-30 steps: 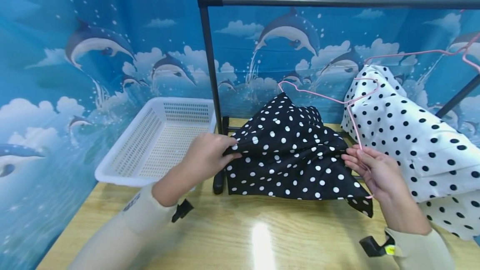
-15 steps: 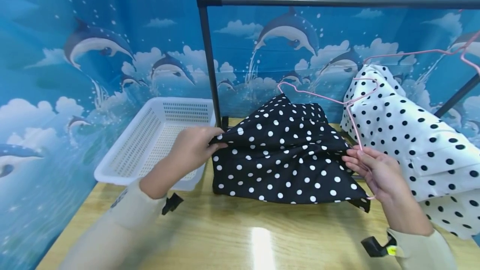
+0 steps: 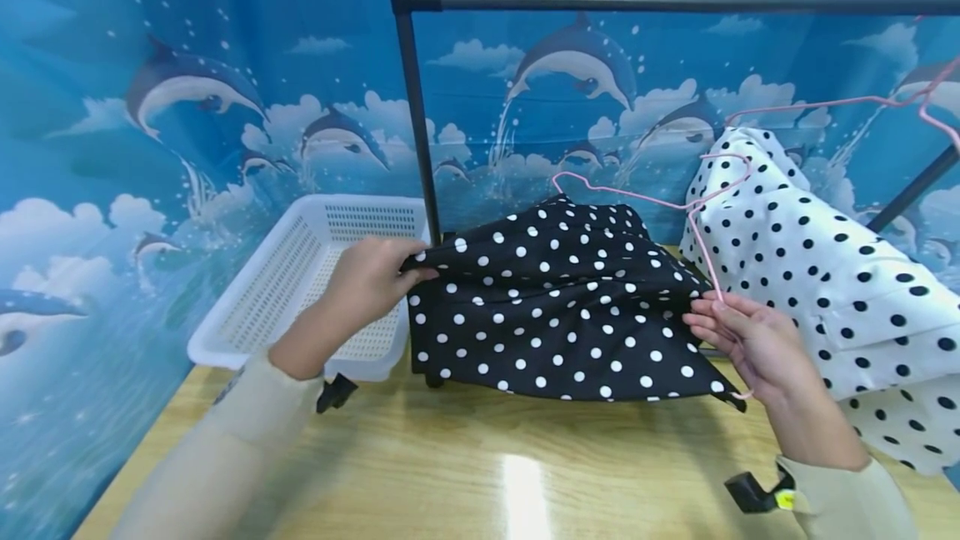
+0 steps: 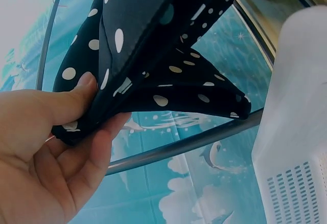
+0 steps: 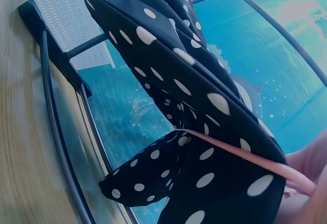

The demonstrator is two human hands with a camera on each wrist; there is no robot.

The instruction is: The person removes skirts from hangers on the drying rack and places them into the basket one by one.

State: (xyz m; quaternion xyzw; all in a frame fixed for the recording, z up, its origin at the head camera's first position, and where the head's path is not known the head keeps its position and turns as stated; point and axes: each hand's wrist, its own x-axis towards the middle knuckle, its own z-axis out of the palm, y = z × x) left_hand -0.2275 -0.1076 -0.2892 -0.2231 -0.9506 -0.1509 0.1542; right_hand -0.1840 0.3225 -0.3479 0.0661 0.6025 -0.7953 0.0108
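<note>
A black garment with white polka dots point(image 3: 547, 307) stretches between the two hands above the table; its exact kind is unclear. Its left edge is pinched between thumb and fingers of the left hand point(image 3: 367, 277), and the left wrist view shows the folded cloth point(image 4: 138, 45) in that grip. The right hand point(image 3: 757, 348) pinches the wire of a pink hanger point(image 3: 630, 192), with the garment's right side against its fingertips. In the right wrist view the hanger wire point(image 5: 245, 155) runs into the garment's opening, and only part of the right hand point(image 5: 311, 178) shows.
A white perforated basket point(image 3: 225, 319) stands at the left. Behind the garment rises a black rack point(image 3: 600, 0). At the right, a white garment with black dots point(image 3: 832, 273) is on another pink hanger point(image 3: 825, 105). The wooden table point(image 3: 420, 473) lies below.
The left hand has moved left and slightly up, drawing the black garment's left edge along so the cloth spreads wider. The right hand stays nearly in place with the hanger.
</note>
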